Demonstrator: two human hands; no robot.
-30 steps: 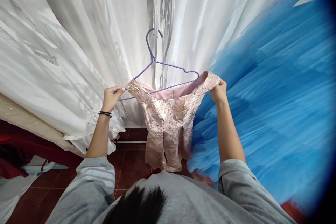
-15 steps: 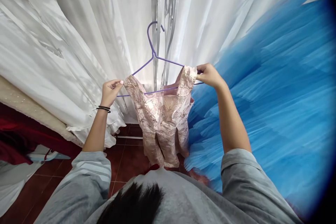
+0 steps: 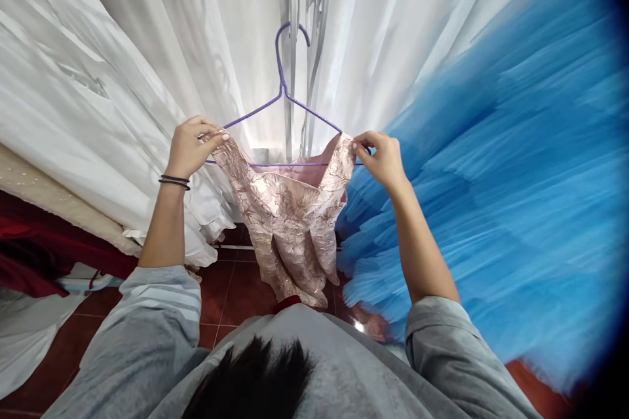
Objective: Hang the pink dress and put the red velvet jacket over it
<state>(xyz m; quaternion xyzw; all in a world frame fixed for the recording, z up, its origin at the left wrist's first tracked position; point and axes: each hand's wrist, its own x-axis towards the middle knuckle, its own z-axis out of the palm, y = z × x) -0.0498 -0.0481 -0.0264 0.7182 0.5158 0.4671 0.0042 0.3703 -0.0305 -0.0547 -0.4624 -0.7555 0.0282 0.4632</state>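
Left hand [image 3: 189, 147]: pinched on the pink dress [image 3: 289, 216] shoulder at the purple hanger [image 3: 282, 88] end, at 9 o'clock.
Right hand [image 3: 383, 157]: pinched on the other shoulder, at 3 o'clock.
Doing it well: probably keep the hanger level and seat both shoulders evenly.
Room: white gowns [image 3: 98, 78] at 10 o'clock, blue tulle [image 3: 491, 177] at 3, red tile floor [image 3: 236, 288] below.

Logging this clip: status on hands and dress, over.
Left hand and right hand each pinch a shoulder of the pink dress onto the purple hanger. Blue tulle crowds the right.
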